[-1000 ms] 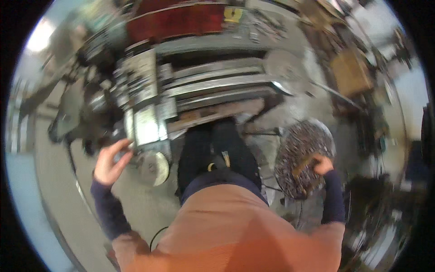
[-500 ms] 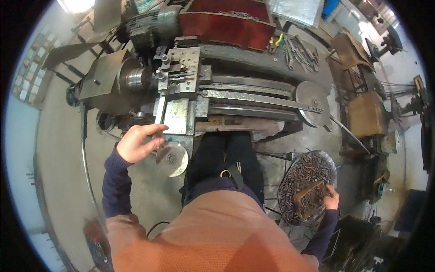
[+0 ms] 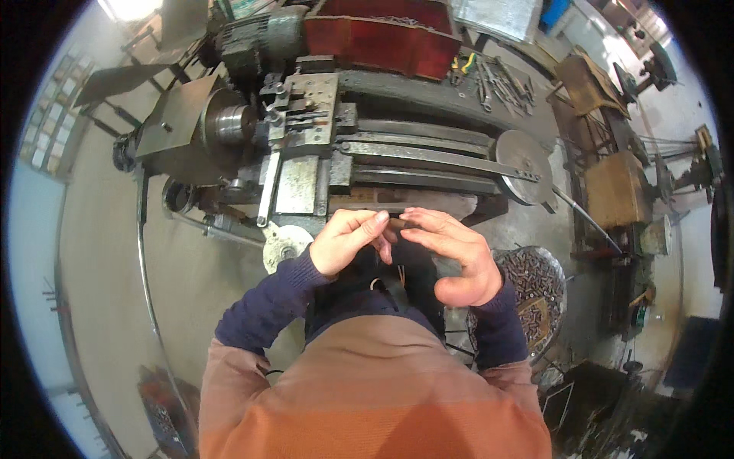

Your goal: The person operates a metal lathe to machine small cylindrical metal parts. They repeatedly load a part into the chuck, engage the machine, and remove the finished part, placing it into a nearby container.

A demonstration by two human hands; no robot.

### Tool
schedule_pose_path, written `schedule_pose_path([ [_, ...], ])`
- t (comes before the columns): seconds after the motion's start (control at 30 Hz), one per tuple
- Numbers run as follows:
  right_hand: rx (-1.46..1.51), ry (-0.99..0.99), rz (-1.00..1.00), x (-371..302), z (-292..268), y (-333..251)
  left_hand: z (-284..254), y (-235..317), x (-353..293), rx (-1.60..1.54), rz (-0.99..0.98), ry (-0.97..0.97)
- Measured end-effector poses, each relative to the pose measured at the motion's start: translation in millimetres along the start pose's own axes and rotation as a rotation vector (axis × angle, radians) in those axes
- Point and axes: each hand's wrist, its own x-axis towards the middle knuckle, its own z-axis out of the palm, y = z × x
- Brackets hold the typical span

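My left hand (image 3: 348, 241) and my right hand (image 3: 455, 260) meet in front of my chest, just below the front of a metal lathe (image 3: 321, 145). Between their fingertips is a small dark metal piece (image 3: 395, 222). My left thumb and forefinger pinch one end, and the fingers of my right hand close over the other end. Most of the piece is hidden by the fingers. The pale handwheel (image 3: 284, 243) of the lathe sits just left of my left hand.
A round bin of metal scrap (image 3: 535, 291) stands on the floor at my right. A grey metal disc (image 3: 524, 157) lies at the lathe's right end, with hand tools (image 3: 489, 76) behind it. Wooden benches (image 3: 612, 191) stand further right. A curved pipe (image 3: 145, 260) runs along the floor on the left.
My left hand left the lathe's handwheel and my right hand came up from the scrap bin with a piece. Both hands now meet in front of my chest.
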Motion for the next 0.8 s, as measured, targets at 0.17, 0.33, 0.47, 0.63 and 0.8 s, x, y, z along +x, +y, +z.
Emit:
schedule_pose_path([
  [0.17, -0.014, -0.098, -0.046, 15.9, 8.4, -5.3, 2.9, -3.1, -12.6, -0.259, -0.056, 0.081],
  [0.33, 0.024, -0.095, -0.053, 21.4, 16.8, -9.1, 4.9, -9.1, -16.6, -0.554, -0.052, 0.057],
  [0.47, -0.017, -0.073, -0.073, 24.9, 24.9, -10.9, 5.1, -13.8, -20.2, -0.703, -0.04, 0.044],
  [0.63, -0.121, -0.049, -0.059, 33.1, 32.4, -14.9, 7.3, -15.9, -20.5, -0.743, -0.007, 0.076],
  [0.8, -0.166, -0.048, -0.06, 39.0, 34.7, -18.3, 0.2, -10.3, -25.9, -0.236, 0.107, 0.27],
])
